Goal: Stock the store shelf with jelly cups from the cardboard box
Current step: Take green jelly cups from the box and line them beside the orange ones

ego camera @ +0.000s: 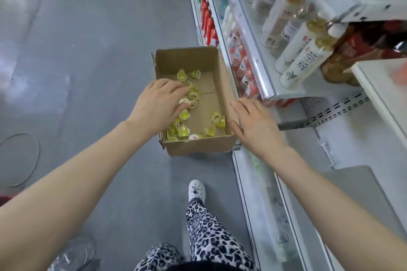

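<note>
I am reaching my left hand point(157, 105) down into the cardboard box point(198, 148), which is sitting open on the grey floor point(99, 72). My fingers are lying over a small cluster of jelly cups point(184, 114) by the box's left wall, and my thumb is coming in under a white-lidded cup point(184, 101). I cannot tell whether I am actually pinching it or only touching it.

I am holding my right hand point(257, 125) spread and relaxed just beside the box's right wall, gripping nothing, with the thumb close to the rim. The hand is blurring a little.

The yellow jelly cups are lying loose on the box bottom. Most are gathering along the left wall and in the near corners, with two more toward the far end.

The store shelf point(267, 86) is standing right of the box, with the box's right side against its base. White bottles point(306, 66) are lying on the level above the box, and red bottles point(207, 20) are lining the low shelf beyond the box's far end.

On the near side of the box, my white shoe point(196, 190) and leopard-print trousers point(209, 233) are showing.
</note>
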Demonstrator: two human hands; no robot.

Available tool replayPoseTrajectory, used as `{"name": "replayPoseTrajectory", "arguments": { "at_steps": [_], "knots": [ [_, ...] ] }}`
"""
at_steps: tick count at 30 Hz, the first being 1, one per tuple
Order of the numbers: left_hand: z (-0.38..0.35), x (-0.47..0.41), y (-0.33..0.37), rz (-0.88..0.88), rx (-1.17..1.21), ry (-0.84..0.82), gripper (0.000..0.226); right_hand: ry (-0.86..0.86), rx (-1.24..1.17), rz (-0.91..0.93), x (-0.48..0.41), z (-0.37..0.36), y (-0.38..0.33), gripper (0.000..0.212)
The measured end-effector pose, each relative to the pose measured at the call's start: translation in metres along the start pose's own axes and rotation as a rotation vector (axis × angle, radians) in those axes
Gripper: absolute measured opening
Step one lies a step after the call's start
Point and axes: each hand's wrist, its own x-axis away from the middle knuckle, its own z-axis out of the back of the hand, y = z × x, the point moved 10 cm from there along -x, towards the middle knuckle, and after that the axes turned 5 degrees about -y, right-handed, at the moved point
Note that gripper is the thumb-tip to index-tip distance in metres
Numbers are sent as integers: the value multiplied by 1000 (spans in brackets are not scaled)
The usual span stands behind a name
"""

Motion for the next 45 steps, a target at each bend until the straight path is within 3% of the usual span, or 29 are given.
{"name": "replayPoseTrajectory", "arguments": {
  "at_steps": [7,15,18,26,31,34,42,45],
  "knots": [
    [-115,-46,-58,147,136,-179,36,-328,-145,-37,-76,-130,61,44],
    [-267,-70,-74,155,196,-519,46,-826,-141,-113,-84,-292,93,57],
    [-323,-74,-77,120,167,-672,43,-920,-137,-107,-86,-342,96,58],
    [-431,-66,-80,39,-10,-1112,54,-1035,30,59,-96,-436,90,54],
    [-464,-56,-81,90,-77,-1273,71,-946,93,48,-93,-457,96,55],
    [-472,-55,-80,57,-128,-1309,70,-893,49,12,-92,-459,97,49],
    [-452,-65,-74,52,-87,-1272,59,-968,-161,-188,-89,-431,100,60],
    [-432,-71,-74,151,51,-1188,51,-903,-268,-265,-95,-408,99,60]
  ]
}}
